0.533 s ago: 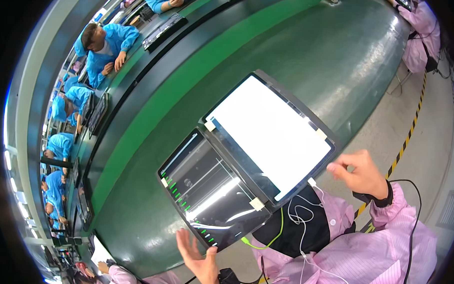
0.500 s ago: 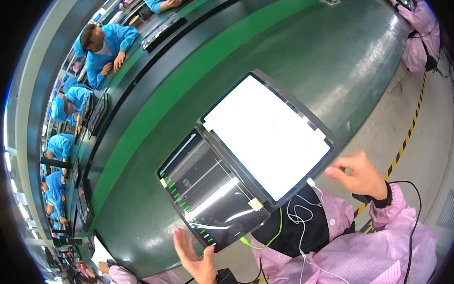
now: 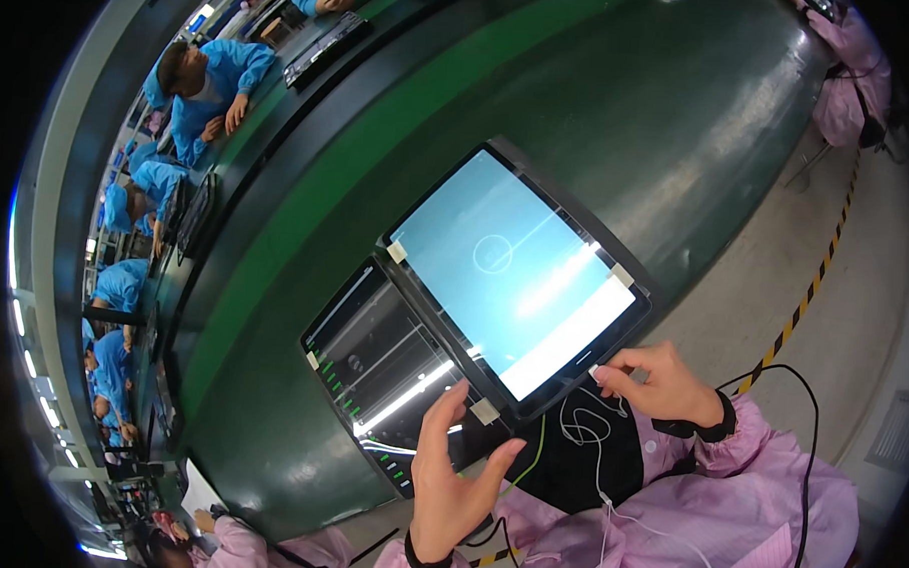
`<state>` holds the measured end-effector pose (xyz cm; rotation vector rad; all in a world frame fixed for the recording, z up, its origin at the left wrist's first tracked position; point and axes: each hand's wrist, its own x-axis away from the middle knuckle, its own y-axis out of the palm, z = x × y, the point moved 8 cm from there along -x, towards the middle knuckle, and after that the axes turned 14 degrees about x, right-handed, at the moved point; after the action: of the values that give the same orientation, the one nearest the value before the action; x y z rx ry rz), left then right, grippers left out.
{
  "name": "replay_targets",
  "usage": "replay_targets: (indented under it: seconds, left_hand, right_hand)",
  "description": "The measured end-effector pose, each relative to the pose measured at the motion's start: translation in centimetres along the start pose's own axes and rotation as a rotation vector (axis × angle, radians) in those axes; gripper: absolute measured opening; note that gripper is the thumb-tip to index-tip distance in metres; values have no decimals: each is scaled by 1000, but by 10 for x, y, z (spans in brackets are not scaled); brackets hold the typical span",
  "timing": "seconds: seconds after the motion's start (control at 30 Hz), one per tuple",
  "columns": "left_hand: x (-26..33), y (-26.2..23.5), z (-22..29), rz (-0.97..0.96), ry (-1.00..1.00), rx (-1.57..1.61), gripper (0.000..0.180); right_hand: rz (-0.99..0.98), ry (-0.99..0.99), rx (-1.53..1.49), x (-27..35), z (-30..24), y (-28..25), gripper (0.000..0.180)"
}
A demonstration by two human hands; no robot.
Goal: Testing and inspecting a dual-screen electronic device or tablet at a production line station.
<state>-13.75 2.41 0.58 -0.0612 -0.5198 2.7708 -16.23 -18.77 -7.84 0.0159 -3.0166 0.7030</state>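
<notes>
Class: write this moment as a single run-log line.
left hand: open, at near edge of dark panel | right hand: pinching white cable at lit screen corner

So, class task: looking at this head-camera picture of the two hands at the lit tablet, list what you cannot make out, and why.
- Head view: the right hand pinches a white cable end at the tablet edge; fingers hide whether it is plugged in.
- The left hand covers part of the dark panel.
- The tablet's faint circle mark is too small to read.
- Workers in blue at the rim are bent and tiny.
</notes>
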Motion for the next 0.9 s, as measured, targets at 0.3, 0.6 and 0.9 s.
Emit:
replay_targets:
  seconds: [0.3,0.6,0.9]
  left_hand:
    - [-29,13,5,-116,49,-277,74]
    - [-34,18,2,-164,42,-350,79]
    - [-36,25,0,-202,193,-478,84]
  right_hand:
    - [-12,-79,38,-1,-4,-3,20]
    - [-44,-115,-17,-2,-4,-2,24]
    - [-91,-153,24,-5,-7,4,26]
